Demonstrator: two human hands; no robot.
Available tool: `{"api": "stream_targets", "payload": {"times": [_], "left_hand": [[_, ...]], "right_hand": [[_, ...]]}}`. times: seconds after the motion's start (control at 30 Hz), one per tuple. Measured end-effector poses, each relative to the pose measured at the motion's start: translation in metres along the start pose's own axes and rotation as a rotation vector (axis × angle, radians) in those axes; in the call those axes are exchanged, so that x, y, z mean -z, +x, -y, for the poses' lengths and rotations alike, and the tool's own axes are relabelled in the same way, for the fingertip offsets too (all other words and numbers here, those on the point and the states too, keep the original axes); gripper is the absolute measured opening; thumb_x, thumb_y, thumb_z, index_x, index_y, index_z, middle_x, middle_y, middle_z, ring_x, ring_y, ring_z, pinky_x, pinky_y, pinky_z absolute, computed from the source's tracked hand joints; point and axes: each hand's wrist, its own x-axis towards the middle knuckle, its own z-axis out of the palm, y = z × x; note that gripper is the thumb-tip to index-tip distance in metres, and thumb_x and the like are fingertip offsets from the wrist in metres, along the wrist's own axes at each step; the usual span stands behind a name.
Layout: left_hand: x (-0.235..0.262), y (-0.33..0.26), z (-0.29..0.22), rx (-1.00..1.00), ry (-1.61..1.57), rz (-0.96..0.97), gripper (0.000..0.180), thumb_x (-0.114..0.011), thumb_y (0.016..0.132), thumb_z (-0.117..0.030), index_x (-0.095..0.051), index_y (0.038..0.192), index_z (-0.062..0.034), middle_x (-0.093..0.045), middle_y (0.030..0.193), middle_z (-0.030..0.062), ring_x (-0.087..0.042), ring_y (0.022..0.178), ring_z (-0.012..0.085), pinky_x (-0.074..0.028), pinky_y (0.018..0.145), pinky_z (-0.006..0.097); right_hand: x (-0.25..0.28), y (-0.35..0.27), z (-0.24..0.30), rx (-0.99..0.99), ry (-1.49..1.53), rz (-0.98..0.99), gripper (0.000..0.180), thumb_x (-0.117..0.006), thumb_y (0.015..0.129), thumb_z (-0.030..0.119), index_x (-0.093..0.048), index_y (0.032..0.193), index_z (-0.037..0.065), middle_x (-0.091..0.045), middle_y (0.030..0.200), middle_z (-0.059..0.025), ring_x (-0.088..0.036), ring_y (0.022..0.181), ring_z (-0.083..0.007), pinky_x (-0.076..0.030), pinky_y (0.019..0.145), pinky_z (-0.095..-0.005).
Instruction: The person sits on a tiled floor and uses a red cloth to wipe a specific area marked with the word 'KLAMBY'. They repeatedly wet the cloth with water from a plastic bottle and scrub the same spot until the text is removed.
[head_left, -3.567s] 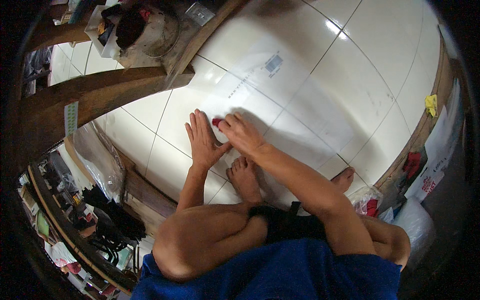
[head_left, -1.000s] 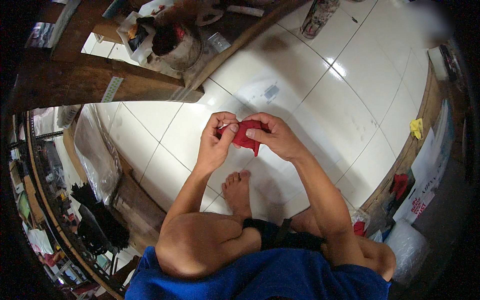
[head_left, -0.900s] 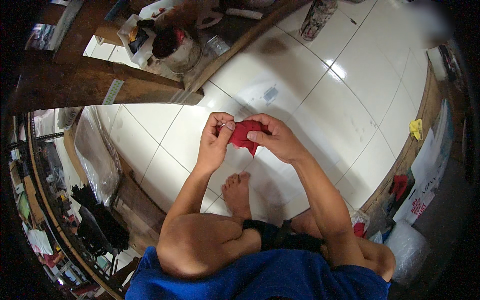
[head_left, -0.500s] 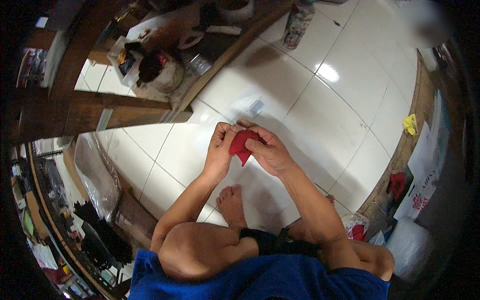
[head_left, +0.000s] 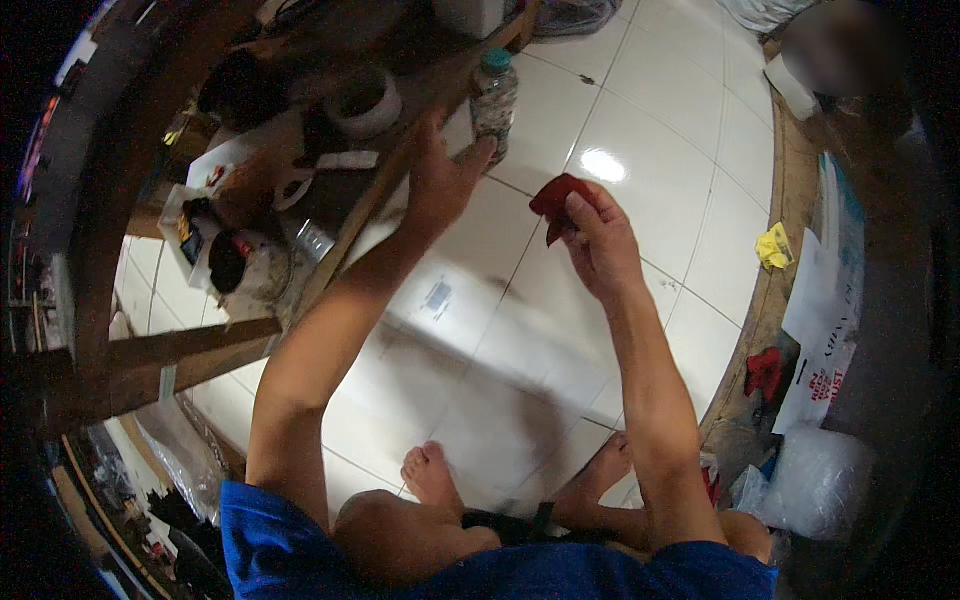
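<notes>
Left hand open, thumb spread away from fingers, reaching up beside a clear, mottled bottle with a turquoise cap; thumb overlaps the bottle's lower part, blurred, can't tell if it touches. Right hand closed in a pinch, thumb on top, gripping a folded dark red cloth held up over the white tile floor, to the right of the bottle and apart from it. Below and between the forearms, a thin translucent plastic sheet with a small dark printed patch lies flat on the tiles. Left side: low brown wooden bench bearing a pale round tape roll and a white open box with dark stuff inside. Right side: crumpled yellow piece on a wooden ledge, red crumpled cloth nearer the person, bundled clear plastic beyond that.
</notes>
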Motion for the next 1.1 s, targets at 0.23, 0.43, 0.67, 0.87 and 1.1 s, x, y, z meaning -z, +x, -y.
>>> {"api": "stream_targets", "payload": {"times": [0.23, 0.43, 0.67, 0.87, 1.1], "left_hand": [[-0.056, 0.055, 0.031, 0.156, 0.001, 0.221, 0.081, -0.078, 0.076, -0.033, -0.035, 0.136, -0.0007, -0.045, 0.133, 0.0219, -0.050, 0.118, 0.0388, -0.043, 0.098, 0.047], [-0.026, 0.025, -0.023, -0.351, 0.260, 0.246, 0.072, -0.079, 0.075, -0.025, -0.039, 0.134, -0.0092, -0.048, 0.116, 0.0189, -0.054, 0.107, 0.0375, -0.047, 0.089, 0.047], [0.025, 0.004, -0.069, -0.447, 0.504, 0.362, 0.077, -0.080, 0.066, -0.013, -0.041, 0.132, -0.0121, -0.046, 0.112, 0.0184, -0.054, 0.101, 0.0377, -0.047, 0.084, 0.049], [0.049, -0.004, -0.106, -0.556, 0.768, 0.415, 0.074, -0.079, 0.063, -0.011, -0.043, 0.128, -0.0132, -0.048, 0.108, 0.0154, -0.052, 0.100, 0.0339, -0.045, 0.083, 0.048], [0.063, -0.006, -0.153, -0.683, 1.027, 0.476, 0.064, -0.070, 0.070, -0.008, -0.048, 0.130, -0.0156, -0.051, 0.115, 0.0196, -0.052, 0.106, 0.0375, -0.045, 0.089, 0.049]], "right_hand": [[0.029, 0.045, 0.045, 0.094, -0.160, 0.004, 0.028, -0.060, 0.092, 0.009, -0.056, 0.116, -0.005, -0.066, 0.098, -0.0113, -0.062, 0.086, -0.0180, -0.052, 0.078, -0.0329], [0.035, 0.045, 0.071, 0.241, -0.363, 0.019, 0.025, -0.057, 0.093, 0.007, -0.057, 0.116, -0.003, -0.068, 0.099, -0.0115, -0.064, 0.089, -0.0165, -0.051, 0.072, -0.0275], [0.033, 0.014, 0.065, 0.180, -0.429, 0.038, 0.022, -0.056, 0.092, 0.005, -0.059, 0.114, 0.001, -0.068, 0.098, -0.0081, -0.064, 0.087, -0.0136, -0.050, 0.067, -0.0269], [0.040, -0.004, 0.039, 0.109, -0.347, 0.093, 0.023, -0.053, 0.093, 0.005, -0.058, 0.116, 0.002, -0.067, 0.102, -0.0080, -0.065, 0.090, -0.0138, -0.051, 0.069, -0.0254], [0.043, -0.020, 0.008, 0.035, -0.028, 0.129, 0.027, -0.052, 0.097, 0.007, -0.054, 0.122, 0.001, -0.065, 0.108, -0.0096, -0.067, 0.096, -0.0191, -0.051, 0.065, -0.0272]]}}
